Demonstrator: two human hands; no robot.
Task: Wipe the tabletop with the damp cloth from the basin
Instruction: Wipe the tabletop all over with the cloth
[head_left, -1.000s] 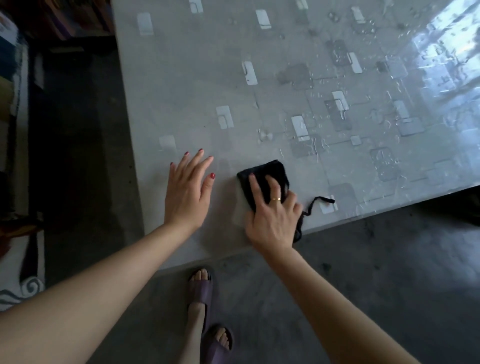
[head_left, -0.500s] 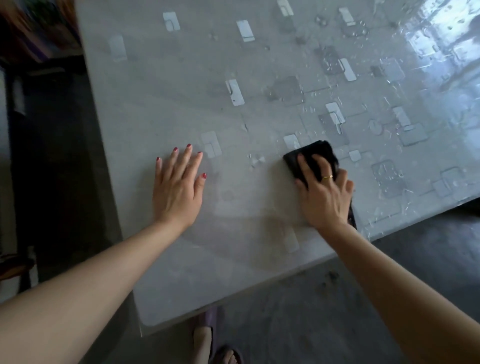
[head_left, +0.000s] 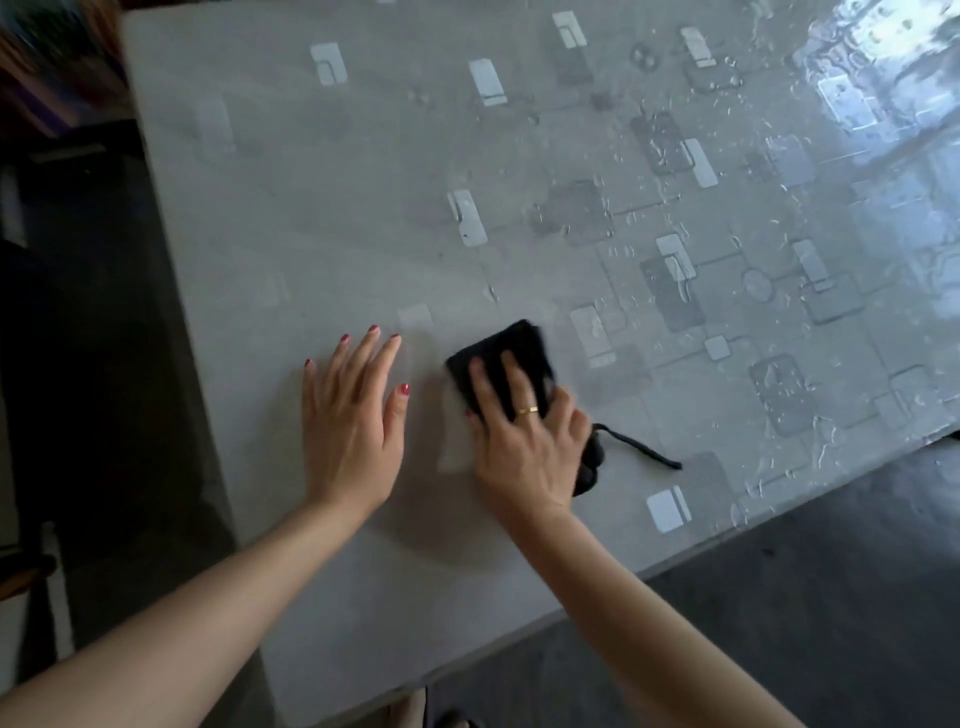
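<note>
1. Your right hand (head_left: 524, 441) lies flat on the black cloth (head_left: 501, 358), fingers spread and pressing it down onto the desk (head_left: 322, 218). It is pushing the cloth, not pinching it. A thin loop or strap (head_left: 641, 449) of the cloth trails out to the right of that hand.
2. Your left hand (head_left: 353, 421) rests palm down on the bare desk just left of the cloth, fingers spread, holding nothing (it looks to be bracing you).
3. The cloth sits in the near middle part of the desk, a little in from the near edge. No basin is in view, so fetching the cloth seems done.
4. The left and near part of the desk looks dull and even, which suggests it has been wiped, though I can't be sure of that.
5. Toward the right and far right, water beads and streaks (head_left: 779, 384) lie thick on the glossy surface, brightest at the far right corner under the window glare. I judge that stretch is your remaining work, so the job looks partly done at best.
6. No brand, label or writing can be read anywhere. The pale and grey rectangles (head_left: 467, 218) on the desk are only a printed pattern.
</note>
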